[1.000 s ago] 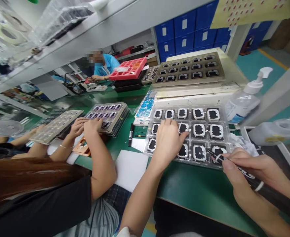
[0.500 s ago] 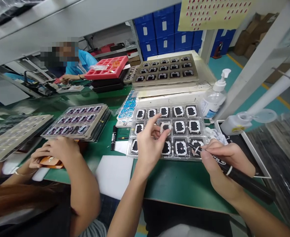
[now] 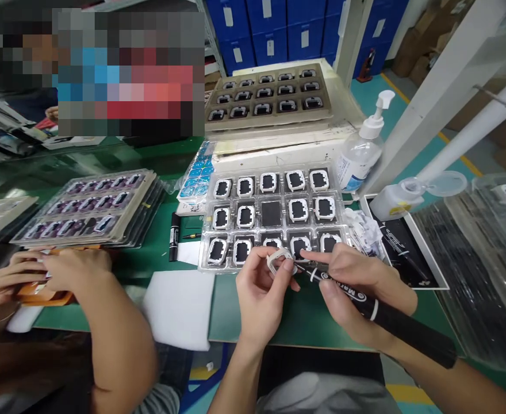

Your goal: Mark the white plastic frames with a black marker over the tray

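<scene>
Pinched in my left hand is a small white rounded-square frame, raised in front of the tray's near edge. My right hand is closed around a black marker pen, its fine tip touching or very close to the frame's right side. Behind both hands lies a clear plastic tray with similar white-rimmed frames in its compartments. One middle-row compartment shows only a dark square. My hands partly cover the front row.
A pump bottle and a flip-top bottle stand right of the tray, near crumpled tissue. Stacked trays sit left. A capped marker and white foam sheet lie closer. A co-worker's hands hold something orange.
My left hand has lifted the white frame out of the tray's middle row and drawn it nearer. My right hand has brought the marker tip leftward to it. The view has shifted.
</scene>
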Demonstrator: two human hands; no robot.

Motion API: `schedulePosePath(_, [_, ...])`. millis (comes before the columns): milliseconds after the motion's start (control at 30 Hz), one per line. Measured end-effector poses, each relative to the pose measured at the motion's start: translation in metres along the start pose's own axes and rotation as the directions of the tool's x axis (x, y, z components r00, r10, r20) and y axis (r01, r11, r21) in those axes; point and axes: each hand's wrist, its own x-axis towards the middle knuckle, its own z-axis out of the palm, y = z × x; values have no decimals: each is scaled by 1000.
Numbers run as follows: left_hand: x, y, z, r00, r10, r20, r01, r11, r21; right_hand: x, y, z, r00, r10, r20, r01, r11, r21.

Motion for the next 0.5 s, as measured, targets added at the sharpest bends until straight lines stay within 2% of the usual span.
schedulePosePath(233, [-1,-2,4,997,74,-9,-72,989,129,1,5,5,997,-78,5,78,979,-187])
schedulePosePath(500, [-4,-8,-1,980,196,-12,-184,938,294,4,2,4,999,-31,35,37,979,-200])
